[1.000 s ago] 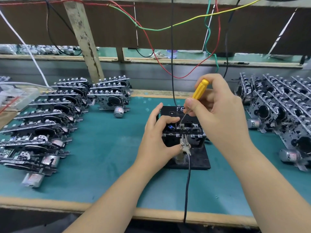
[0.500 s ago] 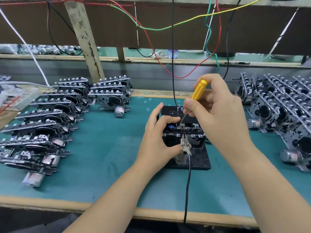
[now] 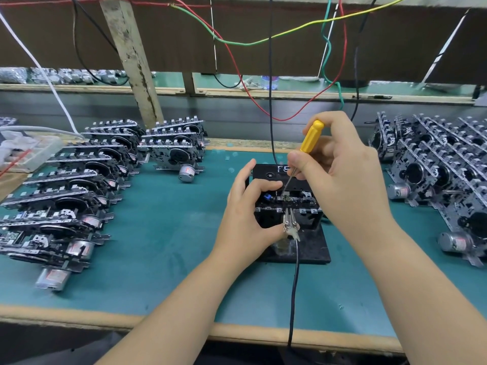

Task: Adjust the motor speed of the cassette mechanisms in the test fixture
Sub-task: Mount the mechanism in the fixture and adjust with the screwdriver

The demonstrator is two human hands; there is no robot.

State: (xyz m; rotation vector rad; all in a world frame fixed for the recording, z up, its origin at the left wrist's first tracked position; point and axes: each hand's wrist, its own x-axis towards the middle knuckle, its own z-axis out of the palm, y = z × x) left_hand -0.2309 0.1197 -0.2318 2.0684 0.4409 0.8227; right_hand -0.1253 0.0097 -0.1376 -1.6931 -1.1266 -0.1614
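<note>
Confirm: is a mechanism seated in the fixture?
Yes. A mechanism sits in the black fixture; the left hand holds it, screwdriver tip on top.

Both forearms bare, reaching in from bottom edge toward centre. Left hand point(image 3: 246, 219) palm facing right, fingers curled: index bent over the top of the mechanism point(image 3: 287, 204), thumb pressing at its near side by the probe clip point(image 3: 290, 225), middle finger raised straight behind. Right hand point(image 3: 342, 177) higher, wrist angled up-left, thumb and fingertips pinching the screwdriver point(image 3: 311, 137) at the handle's lower end, remaining fingers wrapped behind the handle. Hands close together, not touching.
</note>
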